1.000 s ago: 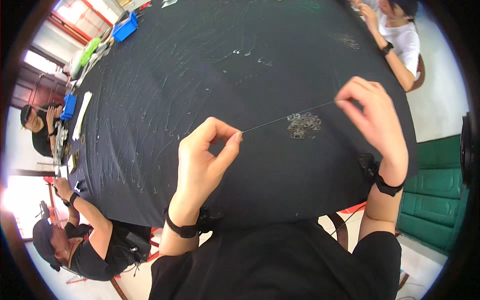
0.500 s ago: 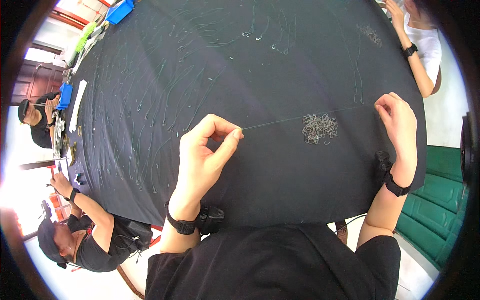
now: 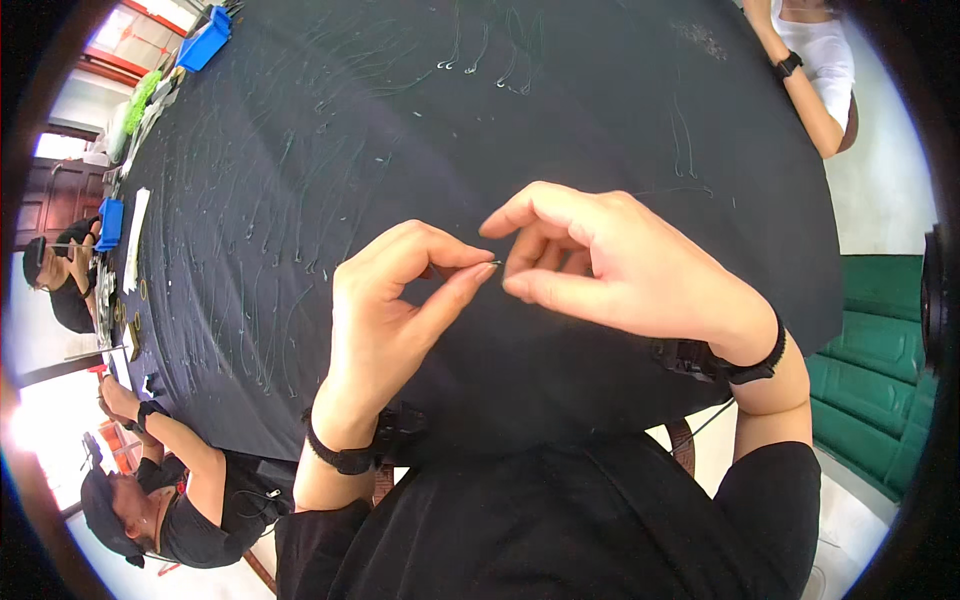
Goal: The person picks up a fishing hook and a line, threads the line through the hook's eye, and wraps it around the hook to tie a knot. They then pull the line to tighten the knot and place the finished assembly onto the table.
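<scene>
My left hand (image 3: 385, 290) is closed in a pinch, thumb against forefinger. From its fingertips pokes the tiny dark tip of a fishing line (image 3: 496, 263); whether a hook is on it is too small to tell. Close beside it my right hand (image 3: 635, 265) is curved with thumb and forefinger apart, and no object shows in it. The pile of fish hooks seen earlier is hidden by this hand. A thin green strand (image 3: 680, 189) shows on the black cloth (image 3: 560, 390) just beyond the right hand.
Many hooked lines (image 3: 270, 250) lie across the cloth's left side, others with pale hooks (image 3: 445, 65) at the far middle. A grey heap (image 3: 700, 40) lies far right. A blue bin (image 3: 205, 38), a white strip (image 3: 137, 240) and co-workers (image 3: 185, 440) are around the table.
My right hand has swung left from the far end of the stretched line to beside my left fingertips, its fingers spreading. The left hand keeps its pinch. The view has shifted slightly.
</scene>
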Motion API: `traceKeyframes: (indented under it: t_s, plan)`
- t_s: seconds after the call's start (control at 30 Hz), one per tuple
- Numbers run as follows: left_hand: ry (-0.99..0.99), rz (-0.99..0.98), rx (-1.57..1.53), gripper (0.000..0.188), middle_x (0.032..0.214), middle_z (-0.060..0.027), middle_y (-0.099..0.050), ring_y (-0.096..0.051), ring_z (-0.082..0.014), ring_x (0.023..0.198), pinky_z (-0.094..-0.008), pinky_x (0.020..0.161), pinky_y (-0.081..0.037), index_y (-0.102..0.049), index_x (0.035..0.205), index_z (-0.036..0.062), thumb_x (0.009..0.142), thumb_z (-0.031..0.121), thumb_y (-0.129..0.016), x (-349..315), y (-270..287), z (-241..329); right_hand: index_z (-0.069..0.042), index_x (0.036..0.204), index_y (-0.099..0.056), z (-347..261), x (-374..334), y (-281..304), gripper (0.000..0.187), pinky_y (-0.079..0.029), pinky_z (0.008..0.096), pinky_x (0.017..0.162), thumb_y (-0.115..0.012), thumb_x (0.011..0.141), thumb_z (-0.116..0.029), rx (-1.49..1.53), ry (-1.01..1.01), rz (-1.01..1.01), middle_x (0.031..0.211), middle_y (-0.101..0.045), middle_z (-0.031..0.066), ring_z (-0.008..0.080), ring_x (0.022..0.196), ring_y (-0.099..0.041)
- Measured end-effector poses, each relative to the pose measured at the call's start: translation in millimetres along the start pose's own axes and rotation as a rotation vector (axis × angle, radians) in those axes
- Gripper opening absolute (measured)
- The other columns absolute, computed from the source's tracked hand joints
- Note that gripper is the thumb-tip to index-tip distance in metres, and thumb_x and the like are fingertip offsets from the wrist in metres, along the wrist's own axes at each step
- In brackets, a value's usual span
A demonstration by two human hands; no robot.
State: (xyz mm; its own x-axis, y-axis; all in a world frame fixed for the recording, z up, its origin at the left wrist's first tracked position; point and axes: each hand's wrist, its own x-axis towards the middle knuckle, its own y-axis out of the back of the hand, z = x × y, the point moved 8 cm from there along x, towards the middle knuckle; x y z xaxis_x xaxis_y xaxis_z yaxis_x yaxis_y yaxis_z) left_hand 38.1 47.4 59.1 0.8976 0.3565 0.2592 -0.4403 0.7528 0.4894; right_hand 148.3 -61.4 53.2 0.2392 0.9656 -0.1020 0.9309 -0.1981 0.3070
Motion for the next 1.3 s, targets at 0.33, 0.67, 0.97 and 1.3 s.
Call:
traceKeyframes:
  t_s: [0.33,0.67,0.97,1.3]
  plan:
    - [0.077,0.034,-0.085,0.009,0.086,-0.0058,-0.072,-0.067,-0.0137,0.076,-0.0264,0.069,-0.053,-0.074,0.092,0.0009,0.084,-0.002,-0.077,3,-18,-30,-0.001,0.089,-0.067,27,15,7,0.006,-0.044,0.0264,0.06,-0.069,0.092,-0.006,-0.065,0.085,0.085,0.08,-0.063,0.0025,0.0099,0.069,-0.057]
    - [0.157,0.023,-0.146,0.007,0.086,-0.0059,-0.072,-0.067,-0.0125,0.077,-0.0258,0.069,-0.053,-0.074,0.092,0.0008,0.086,-0.001,-0.076,-1,-23,-56,-0.002,0.091,-0.068,50,24,1,0.005,-0.044,0.0256,0.062,-0.069,0.093,-0.006,0.012,-0.009,0.04,0.081,-0.063,0.0016,0.0085,0.071,-0.057]
    - [0.053,0.029,-0.044,0.01,0.086,-0.0059,-0.073,-0.069,-0.0164,0.078,-0.028,0.07,-0.054,-0.074,0.091,0.0011,0.082,-0.003,-0.078,2,-16,-48,-0.001,0.092,-0.07,50,25,-1,0.005,-0.042,0.0247,0.061,-0.07,0.092,-0.006,0.015,0.018,0.053,0.079,-0.064,0.0008,0.0067,0.068,-0.054]
    - [-0.004,0.023,-0.002,0.012,0.09,-0.008,-0.074,-0.07,-0.0173,0.084,-0.0274,0.075,-0.053,-0.075,0.091,-0.0004,0.081,-0.006,-0.076,2,-16,-45,-0.001,0.09,-0.069,49,25,0,0.005,-0.042,0.0252,0.059,-0.07,0.091,-0.006,0.033,0.03,0.057,0.077,-0.063,0.001,0.0068,0.067,-0.054]
